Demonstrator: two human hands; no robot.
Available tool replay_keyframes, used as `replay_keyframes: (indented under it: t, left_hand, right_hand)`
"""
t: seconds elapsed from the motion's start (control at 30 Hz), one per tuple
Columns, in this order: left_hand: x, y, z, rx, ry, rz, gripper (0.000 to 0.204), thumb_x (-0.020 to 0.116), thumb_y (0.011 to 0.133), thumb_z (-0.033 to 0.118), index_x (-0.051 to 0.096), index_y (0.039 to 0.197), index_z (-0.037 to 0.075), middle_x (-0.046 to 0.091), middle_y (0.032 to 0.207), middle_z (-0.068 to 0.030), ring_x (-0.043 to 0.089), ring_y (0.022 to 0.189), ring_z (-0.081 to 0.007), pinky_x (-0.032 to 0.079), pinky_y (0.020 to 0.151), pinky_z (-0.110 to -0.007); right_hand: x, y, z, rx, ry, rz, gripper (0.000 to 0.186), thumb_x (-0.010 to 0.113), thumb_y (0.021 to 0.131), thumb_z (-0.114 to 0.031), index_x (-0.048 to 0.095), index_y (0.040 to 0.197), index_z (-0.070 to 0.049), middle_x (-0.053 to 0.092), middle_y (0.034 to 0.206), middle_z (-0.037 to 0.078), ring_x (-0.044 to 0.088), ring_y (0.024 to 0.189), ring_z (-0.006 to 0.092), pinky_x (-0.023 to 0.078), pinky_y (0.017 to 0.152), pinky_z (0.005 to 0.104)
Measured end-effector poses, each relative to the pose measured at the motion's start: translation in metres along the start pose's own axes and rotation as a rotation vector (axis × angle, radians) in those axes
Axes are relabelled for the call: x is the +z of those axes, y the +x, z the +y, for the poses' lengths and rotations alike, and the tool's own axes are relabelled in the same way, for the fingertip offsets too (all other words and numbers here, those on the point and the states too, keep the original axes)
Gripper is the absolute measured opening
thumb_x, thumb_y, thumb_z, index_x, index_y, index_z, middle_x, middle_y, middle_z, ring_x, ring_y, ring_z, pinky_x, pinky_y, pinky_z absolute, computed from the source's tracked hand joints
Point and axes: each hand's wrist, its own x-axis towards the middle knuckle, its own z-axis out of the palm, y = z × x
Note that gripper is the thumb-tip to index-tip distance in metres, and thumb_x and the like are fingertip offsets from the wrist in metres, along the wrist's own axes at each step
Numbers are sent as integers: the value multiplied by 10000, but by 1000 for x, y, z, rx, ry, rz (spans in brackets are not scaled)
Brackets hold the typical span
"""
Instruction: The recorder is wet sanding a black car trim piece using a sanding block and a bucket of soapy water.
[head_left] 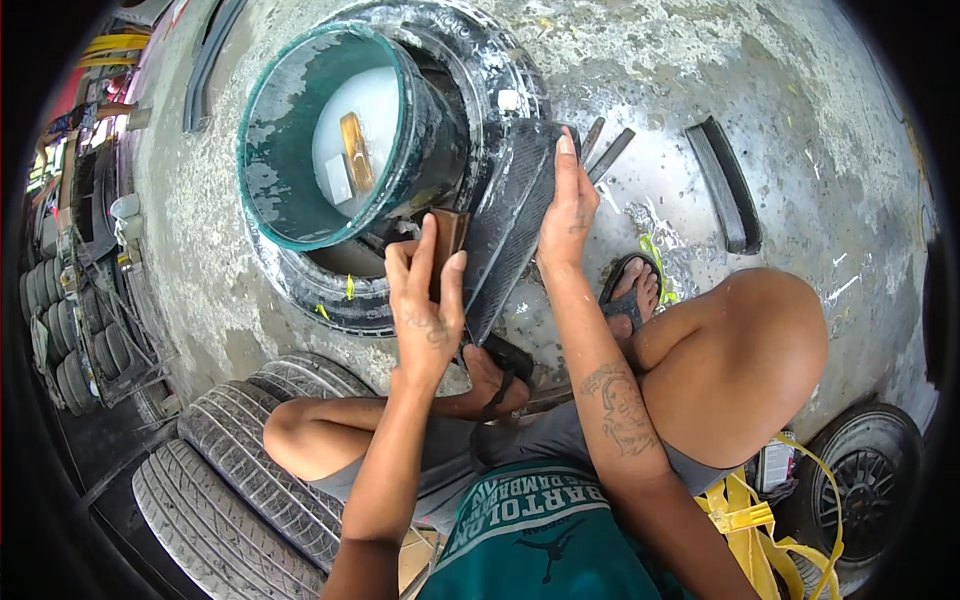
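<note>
My left hand (428, 300) pinches a brown folded piece of sandpaper (452, 240) between thumb and fingers. It is beside the left edge of a long black panel (512, 205) with a woven, carbon-fibre look; whether the two touch is hard to see. The panel tilts upright, its narrow end pointing toward me. My right hand (567, 220) grips its right edge, thumb lying up along that side. Just beyond my left hand a green bucket (290, 95) leans toward me, with cloudy water, a yellow-brown block (355, 150) and a grey block (340, 180) inside.
The bucket rests in a large tyre (515, 60); a small white piece (508, 99) lies on it. Dark strips (612, 153) and a curved black piece (725, 185) lie on the concrete right. Tyres (260, 450) stand lower left; a wheel (860, 480) and yellow straps (745, 515) lower right.
</note>
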Motion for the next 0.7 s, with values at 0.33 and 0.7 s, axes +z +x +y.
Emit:
replay_keyframes:
  t: [0.33, 0.7]
  left_hand:
    - [38, 18, 2, 170, 113, -8, 518, 712, 1038, 103, 606, 1520, -57, 596, 1118, -220, 572, 1025, -387, 474, 976, -476]
    - [47, 30, 8, 159, 99, 9, 530, 721, 1032, 88, 605, 1529, -56, 592, 1141, -231, 581, 1045, -373, 482, 987, -471]
  right_hand:
    - [-3, 5, 6, -1, -53, 12, 596, 654, 1105, -464, 693, 1469, 6, 741, 1202, 168, 668, 1156, 237, 484, 1069, 351]
    - [-2, 8, 13, 23, 65, -3, 612, 657, 1104, -472, 677, 1488, 4, 732, 1222, 148, 660, 1136, 214, 482, 1057, 339]
